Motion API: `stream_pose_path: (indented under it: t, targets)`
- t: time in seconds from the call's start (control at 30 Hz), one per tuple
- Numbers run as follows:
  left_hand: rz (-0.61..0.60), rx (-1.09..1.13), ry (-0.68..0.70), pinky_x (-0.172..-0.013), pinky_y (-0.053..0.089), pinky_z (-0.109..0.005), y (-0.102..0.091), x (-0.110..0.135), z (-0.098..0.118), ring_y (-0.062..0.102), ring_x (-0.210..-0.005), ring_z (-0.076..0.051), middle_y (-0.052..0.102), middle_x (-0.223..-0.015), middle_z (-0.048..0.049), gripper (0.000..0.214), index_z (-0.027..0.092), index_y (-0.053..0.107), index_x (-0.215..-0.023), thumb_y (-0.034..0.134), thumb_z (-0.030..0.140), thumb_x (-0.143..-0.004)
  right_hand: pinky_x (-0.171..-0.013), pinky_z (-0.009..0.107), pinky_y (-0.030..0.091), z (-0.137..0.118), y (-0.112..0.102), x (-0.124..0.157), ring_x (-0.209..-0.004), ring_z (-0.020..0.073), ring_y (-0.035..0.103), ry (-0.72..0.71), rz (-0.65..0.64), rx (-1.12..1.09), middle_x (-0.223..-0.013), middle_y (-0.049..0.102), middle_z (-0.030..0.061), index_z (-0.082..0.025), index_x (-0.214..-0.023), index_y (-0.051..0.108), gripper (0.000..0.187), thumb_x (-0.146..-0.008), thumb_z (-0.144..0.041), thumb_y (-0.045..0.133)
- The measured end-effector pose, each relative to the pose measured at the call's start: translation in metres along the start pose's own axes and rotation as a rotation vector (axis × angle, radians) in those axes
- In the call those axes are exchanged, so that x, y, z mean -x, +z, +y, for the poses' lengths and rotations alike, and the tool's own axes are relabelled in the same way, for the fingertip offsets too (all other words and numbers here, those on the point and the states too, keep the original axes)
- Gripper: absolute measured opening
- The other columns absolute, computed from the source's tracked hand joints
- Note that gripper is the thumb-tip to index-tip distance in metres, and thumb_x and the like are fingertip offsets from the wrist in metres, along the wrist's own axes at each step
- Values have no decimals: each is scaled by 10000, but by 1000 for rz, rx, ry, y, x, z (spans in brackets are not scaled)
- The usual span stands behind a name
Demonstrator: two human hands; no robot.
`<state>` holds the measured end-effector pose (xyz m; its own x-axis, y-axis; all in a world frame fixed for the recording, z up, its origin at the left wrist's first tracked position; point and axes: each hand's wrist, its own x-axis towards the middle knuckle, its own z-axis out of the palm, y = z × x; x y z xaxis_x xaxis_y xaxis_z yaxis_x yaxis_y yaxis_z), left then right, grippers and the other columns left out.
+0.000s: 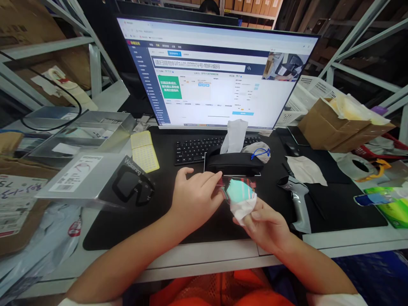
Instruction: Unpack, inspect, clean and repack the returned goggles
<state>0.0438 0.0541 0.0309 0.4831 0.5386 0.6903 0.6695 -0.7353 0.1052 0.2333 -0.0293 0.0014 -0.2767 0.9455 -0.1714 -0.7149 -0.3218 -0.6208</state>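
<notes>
My left hand (198, 194) pinches one side of a pair of sunglasses (239, 189), whose shiny lens reflects turquoise and red. Against the lower part of the lens is a crumpled white tissue (245, 209), gripped by the fingers of my right hand (269, 227). Just beyond the sunglasses lies a black glasses case (234, 163), with a white tissue (236, 135) standing up behind it. A grey pouch with a blue cord (259, 153) rests by the case. To the left is a silver box (95, 176) printed with dark glasses and "Wakening".
A monitor (197, 104) stands behind the keyboard (191, 151). On the right are a barcode scanner (298, 204), a cloth (307, 170), a tape roll (355, 167) and a cardboard box (334, 125). Yellow label sheets (145, 152) and an open grey box (86, 134) lie left.
</notes>
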Motion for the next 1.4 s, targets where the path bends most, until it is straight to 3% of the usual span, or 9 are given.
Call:
stream_pose_path:
  t: [0.13,0.23,0.33,0.47,0.7,0.83,1.03,1.3,1.4]
  targets:
    - [-18,26,-21,-847,391,-441,-2,-1,-2,743,-760,-197,796,-905,-32,218,126,714,-1036,655,161,-829,-764,238,562,-14,-2,2,-359,21,371,-44,102,-12,-755,750,3,-146,-987,748,282,-711,-155,695]
    - [-25,61,-34,-846,406,-434,-5,-2,-3,742,-763,-196,795,-899,-36,226,122,713,-1036,652,165,-822,-786,253,571,-17,-5,0,-327,22,338,-60,111,24,-691,733,-12,-148,-951,752,201,-761,-177,691]
    - [-32,81,-58,-890,416,-442,-4,-1,-4,731,-740,-191,787,-873,-29,242,125,713,-1037,642,172,-811,-815,258,563,-9,-7,-5,-397,58,490,-65,125,43,-600,686,-33,-162,-940,743,131,-830,-219,699]
    - [-27,61,-90,-932,406,-454,-1,-1,-2,704,-699,-184,757,-801,-3,206,143,706,-988,657,196,-796,-810,294,542,11,-4,-5,-713,155,719,-25,41,88,-789,767,35,-178,-1020,715,248,-812,-293,785]
    - [-119,-62,-144,-940,362,-478,-1,2,5,648,-654,-200,695,-732,0,119,168,690,-900,652,240,-814,-960,362,481,19,4,9,-1060,213,721,67,-56,99,-1091,781,88,-221,-1256,620,572,-726,-265,830]
    - [-126,-80,-129,-923,358,-469,-3,2,6,637,-648,-203,686,-725,-6,101,168,677,-889,625,235,-834,-874,338,537,10,8,12,-917,212,751,39,-29,-37,-991,782,75,-191,-1214,658,514,-720,-271,776]
    - [-105,-40,-88,-891,368,-460,-2,4,10,643,-657,-203,695,-740,-9,110,156,663,-902,628,226,-825,-706,259,582,1,7,13,-536,81,659,19,77,-39,-912,750,8,-197,-1103,712,336,-808,-337,792]
    - [-106,-11,-59,-897,369,-464,2,4,9,678,-705,-203,720,-792,-8,109,151,663,-918,641,215,-832,-627,171,543,11,0,5,-424,31,543,18,177,21,-647,690,-27,-155,-929,720,226,-808,-311,830]
    - [-103,-1,-71,-870,373,-455,3,2,9,678,-716,-206,719,-790,-7,125,150,670,-926,649,211,-819,-621,152,518,5,-1,5,-405,28,487,-21,206,4,-539,623,-57,-165,-972,725,200,-830,-284,801]
